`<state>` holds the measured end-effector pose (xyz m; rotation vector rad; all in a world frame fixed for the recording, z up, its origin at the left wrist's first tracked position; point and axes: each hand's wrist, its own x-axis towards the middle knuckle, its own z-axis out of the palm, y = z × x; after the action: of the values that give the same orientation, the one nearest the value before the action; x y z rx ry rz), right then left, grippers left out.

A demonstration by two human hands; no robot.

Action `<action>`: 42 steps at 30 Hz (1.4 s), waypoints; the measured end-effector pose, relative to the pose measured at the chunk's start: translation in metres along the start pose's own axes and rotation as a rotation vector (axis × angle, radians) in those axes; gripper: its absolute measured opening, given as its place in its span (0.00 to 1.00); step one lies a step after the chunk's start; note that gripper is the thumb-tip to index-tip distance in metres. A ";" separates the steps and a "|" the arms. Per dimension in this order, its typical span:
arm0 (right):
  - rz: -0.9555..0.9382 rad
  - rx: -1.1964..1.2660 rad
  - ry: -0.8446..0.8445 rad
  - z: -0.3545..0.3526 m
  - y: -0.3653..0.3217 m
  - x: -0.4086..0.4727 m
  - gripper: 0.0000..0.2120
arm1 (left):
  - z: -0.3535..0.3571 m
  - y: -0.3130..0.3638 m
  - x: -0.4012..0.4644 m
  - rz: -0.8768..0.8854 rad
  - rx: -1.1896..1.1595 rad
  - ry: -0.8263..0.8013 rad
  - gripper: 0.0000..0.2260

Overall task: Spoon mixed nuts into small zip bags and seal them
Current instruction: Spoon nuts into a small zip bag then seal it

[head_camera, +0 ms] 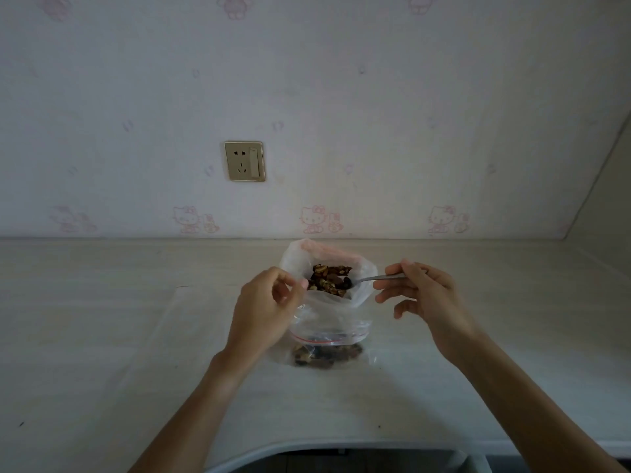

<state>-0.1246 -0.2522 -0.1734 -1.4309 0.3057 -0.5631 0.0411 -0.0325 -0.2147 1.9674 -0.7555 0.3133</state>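
Left hand: the left hand (269, 302) sits at about 9 o'clock of the nut bag, fingers curled, thumb and forefinger pinching the bag's near-left rim.
Right hand: the right hand (423, 291) sits at about 3 o'clock of the same bag; thumb and upper fingers are closed narrowly round the handle of the spoon (375, 278), the lower fingers loosely spread below it.
Spoon: metal, lying nearly level, handle toward 3 o'clock, bowl toward 9 o'clock, reaching over the bag's right rim; the bowl is down among the nuts and partly hidden by them.
Nut bag: a translucent plastic bag (362, 268) standing open on the counter, its mouth wide, between the two hands.
Mixed nuts: the brown mixed nuts (329, 279) heap inside the open bag, just to the right of the left fingertips and touching the spoon bowl.
Zip bag: a small clear zip bag (327, 336) with a red seal line lies at 6 o'clock of the nut bag, touching it, below and between the hands; neither hand touches it.
Zip bag contents: dark nuts (324, 356) gathered in its near end; whether the seal is pressed closed I cannot tell.
Counter: a pale wood-grain counter (102, 336) carries both bags.
Wall: patterned wallpaper with a gold wall socket (244, 161) at about 11 o'clock of the bags, well apart.
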 end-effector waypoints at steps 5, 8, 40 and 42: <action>-0.008 -0.078 -0.062 -0.002 0.000 -0.018 0.18 | 0.001 0.003 -0.018 0.018 0.097 -0.176 0.12; -0.054 -0.229 -0.103 0.000 0.002 -0.029 0.17 | 0.000 0.002 -0.021 0.023 0.015 -0.225 0.04; -0.112 -0.499 0.102 0.032 0.005 0.017 0.18 | 0.009 -0.012 0.025 -0.349 0.074 -0.153 0.28; -0.114 -0.573 0.089 0.034 0.007 0.022 0.18 | 0.010 -0.016 0.023 -0.324 0.063 -0.169 0.26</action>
<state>-0.0870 -0.2348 -0.1730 -1.9878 0.4844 -0.6649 0.0677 -0.0447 -0.2193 2.1557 -0.5240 -0.0240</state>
